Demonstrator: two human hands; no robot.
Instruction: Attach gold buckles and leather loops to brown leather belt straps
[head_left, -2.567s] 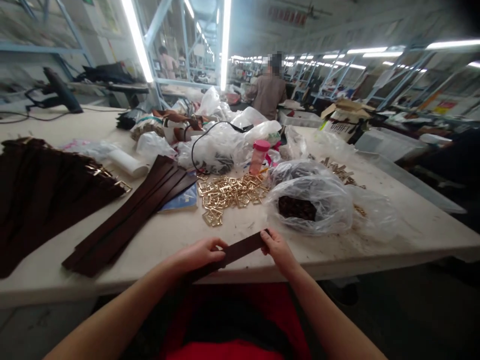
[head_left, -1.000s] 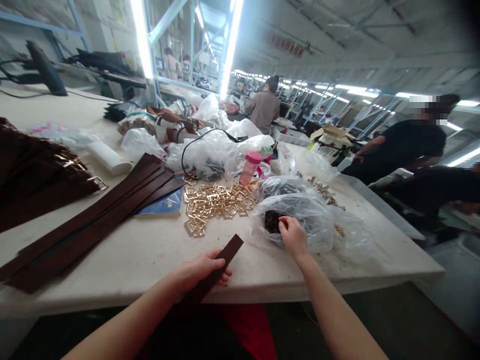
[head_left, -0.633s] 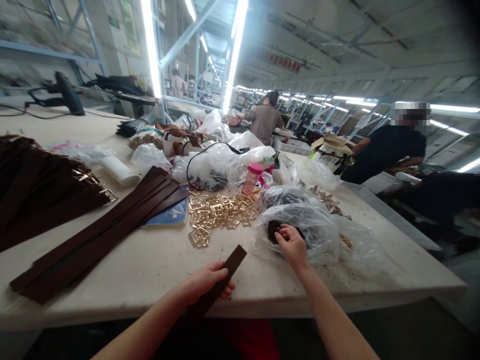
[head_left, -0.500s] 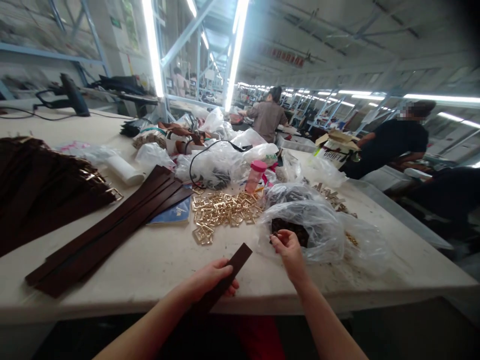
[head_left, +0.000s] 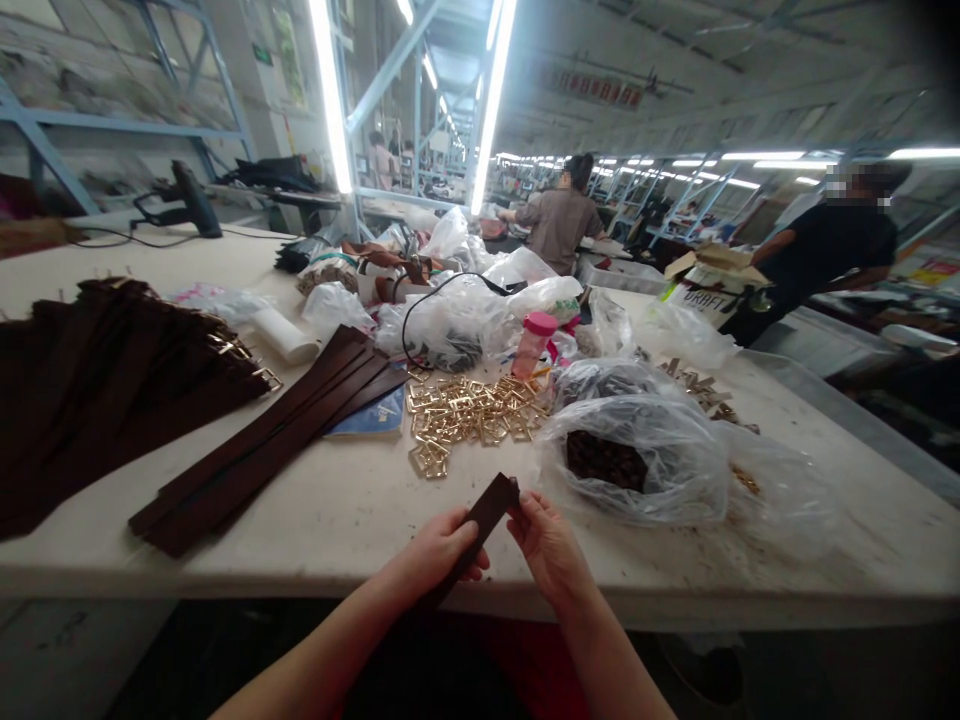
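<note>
My left hand [head_left: 433, 553] is closed around a dark brown leather strap [head_left: 484, 512] at the near edge of the white table [head_left: 345, 500]. My right hand [head_left: 551, 545] pinches at the strap's free end; whether a small piece is in its fingers is hidden. Just beyond lies a clear plastic bag [head_left: 645, 460] holding small dark brown pieces. A heap of gold metal buckles [head_left: 472, 410] lies behind the strap.
A row of brown straps [head_left: 277, 430] and a pile of buckled straps [head_left: 97, 370] lie on the left. More plastic bags, a pink-capped bottle [head_left: 531, 343] and a cardboard box [head_left: 709, 275] crowd the back. Two people stand beyond the table, a person in black [head_left: 832, 250] at the right.
My right hand has come out of the plastic bag and back to the strap's end. My left hand has kept hold of the strap throughout.
</note>
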